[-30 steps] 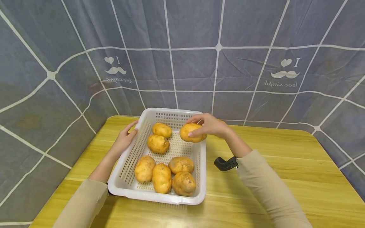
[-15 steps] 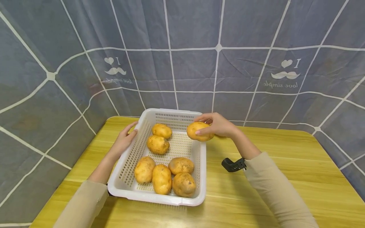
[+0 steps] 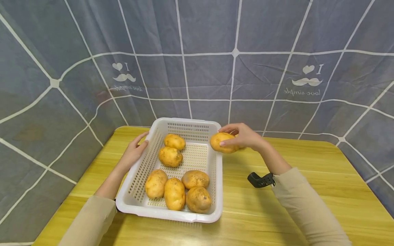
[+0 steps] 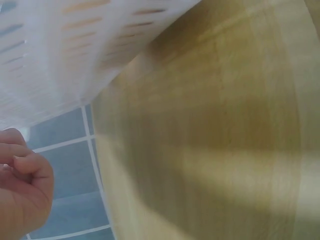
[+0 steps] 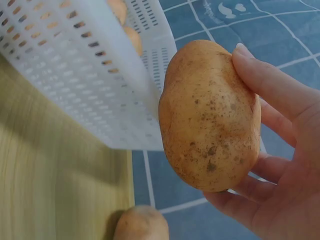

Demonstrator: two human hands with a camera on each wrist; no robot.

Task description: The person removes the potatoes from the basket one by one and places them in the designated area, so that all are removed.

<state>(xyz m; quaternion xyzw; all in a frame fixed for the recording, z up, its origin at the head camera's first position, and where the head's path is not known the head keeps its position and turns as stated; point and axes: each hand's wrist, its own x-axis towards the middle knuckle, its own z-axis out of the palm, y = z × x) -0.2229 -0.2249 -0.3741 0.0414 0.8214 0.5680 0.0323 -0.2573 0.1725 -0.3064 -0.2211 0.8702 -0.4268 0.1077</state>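
the white slotted basket (image 4: pixel 75 55) fills the upper left of the frame, blurred. the left hand (image 4: pixel 20 187) sits at the lower left, fingers curled. yellow wooden table (image 4: pixel 215 140) covers the right, blue checked cloth (image 4: pixel 67 175) beside the hand.

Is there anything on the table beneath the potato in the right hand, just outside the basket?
Yes. The right wrist view shows another potato lying on the wooden table below the held yellow-brown potato, beside the white perforated basket.

Speckled yellow potato (image 3: pixel 224 142) held above the basket's (image 3: pixel 218 171) right rim.
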